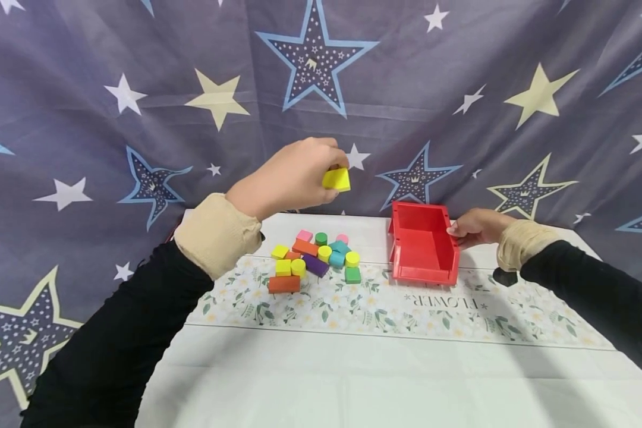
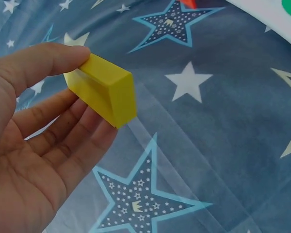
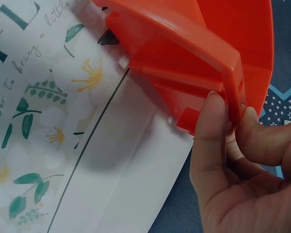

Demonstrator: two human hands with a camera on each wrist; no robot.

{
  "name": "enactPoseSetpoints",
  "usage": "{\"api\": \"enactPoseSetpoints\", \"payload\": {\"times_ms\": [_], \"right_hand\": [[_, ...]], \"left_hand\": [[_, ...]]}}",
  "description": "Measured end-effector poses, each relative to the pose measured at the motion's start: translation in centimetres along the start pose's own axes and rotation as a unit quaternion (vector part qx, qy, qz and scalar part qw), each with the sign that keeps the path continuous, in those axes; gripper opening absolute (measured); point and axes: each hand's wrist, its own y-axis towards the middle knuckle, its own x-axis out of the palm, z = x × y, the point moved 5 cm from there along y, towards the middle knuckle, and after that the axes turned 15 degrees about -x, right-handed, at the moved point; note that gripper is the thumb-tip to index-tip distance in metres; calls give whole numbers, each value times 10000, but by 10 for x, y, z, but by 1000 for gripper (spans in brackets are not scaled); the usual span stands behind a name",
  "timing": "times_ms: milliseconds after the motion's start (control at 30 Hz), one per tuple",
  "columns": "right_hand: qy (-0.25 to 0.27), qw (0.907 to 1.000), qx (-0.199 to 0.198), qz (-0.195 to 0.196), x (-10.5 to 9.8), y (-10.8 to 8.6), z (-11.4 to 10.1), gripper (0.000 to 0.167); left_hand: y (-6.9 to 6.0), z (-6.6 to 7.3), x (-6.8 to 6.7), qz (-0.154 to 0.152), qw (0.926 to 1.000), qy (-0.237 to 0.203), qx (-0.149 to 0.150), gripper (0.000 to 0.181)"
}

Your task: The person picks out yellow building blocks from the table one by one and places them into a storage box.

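My left hand (image 1: 303, 174) is raised above the far part of the table and pinches a yellow block (image 1: 336, 179). In the left wrist view the thumb presses the top of this flat rectangular block (image 2: 103, 90) and the fingertips support it from below. A red plastic bin (image 1: 424, 244) stands on the table at the right, with no contents visible. My right hand (image 1: 473, 227) holds the bin's right side wall. The right wrist view shows the thumb and fingers (image 3: 211, 141) pinching the edge of the red bin (image 3: 184, 43).
Several coloured wooden blocks lie in a loose group left of the bin, among them a purple block (image 1: 315, 266), an orange block (image 1: 284, 285) and a green block (image 1: 352, 275). Under them is a white table (image 1: 331, 374) with a flowered band. A star-patterned curtain (image 1: 380, 77) hangs behind.
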Motion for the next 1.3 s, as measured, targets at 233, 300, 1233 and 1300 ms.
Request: {"api": "enactPoseSetpoints", "payload": {"times_ms": [233, 300, 1233, 1300], "right_hand": [[43, 10000, -1, -78, 0, 1, -1, 15], [47, 9999, -16, -108, -1, 1, 0, 14], [96, 9999, 66, 82, 0, 2, -1, 9], [112, 9998, 96, 107, -1, 3, 0, 11]], "left_hand": [[21, 18, -4, 2, 9995, -241, 199, 31], [29, 26, -4, -13, 9993, -260, 284, 29], [116, 95, 42, -611, 9857, -1513, 431, 23], [120, 98, 49, -654, 9854, -1526, 386, 24]]}}
